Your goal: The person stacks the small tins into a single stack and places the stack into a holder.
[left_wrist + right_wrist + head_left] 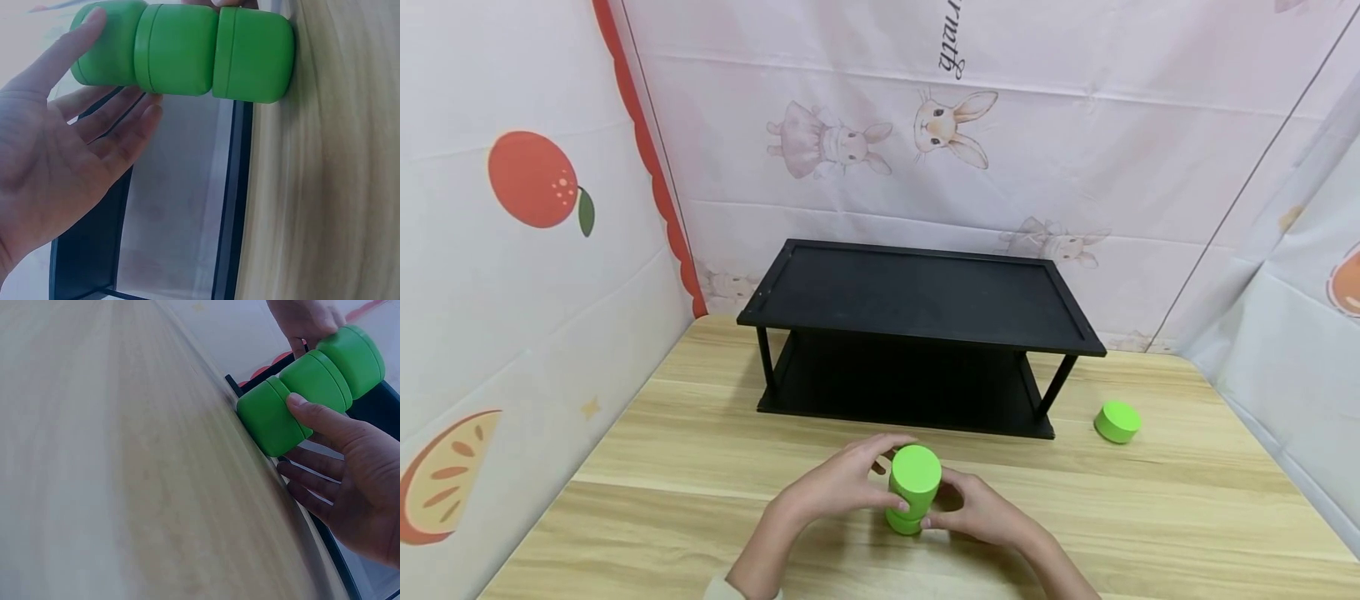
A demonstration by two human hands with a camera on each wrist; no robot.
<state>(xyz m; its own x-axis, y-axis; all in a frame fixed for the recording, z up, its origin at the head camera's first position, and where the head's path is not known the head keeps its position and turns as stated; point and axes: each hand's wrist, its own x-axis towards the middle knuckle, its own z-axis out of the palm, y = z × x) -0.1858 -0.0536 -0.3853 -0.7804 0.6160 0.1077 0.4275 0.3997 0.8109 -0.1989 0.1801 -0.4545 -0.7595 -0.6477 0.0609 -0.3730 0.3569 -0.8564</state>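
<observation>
Three round green jars with lids stand stacked upright on the table. My left hand (842, 483) holds the top jar (916, 471), thumb on its near side and fingers curving behind. Below it, the middle jar (175, 50) and the bottom jar (253, 56) show in the left wrist view. From the right, my right hand (988, 512) grips the stack low down, its thumb (312, 412) pressed near the joint between the bottom and middle jars. In the right wrist view its other fingers reach round the far side, partly hidden by the jars.
Behind the hands stands a black two-tier rack (917, 292) on the wooden table (685, 467). A single short green round piece (1117, 422) lies to the right of the rack. Printed cloth (850, 200) hangs along the back and both sides.
</observation>
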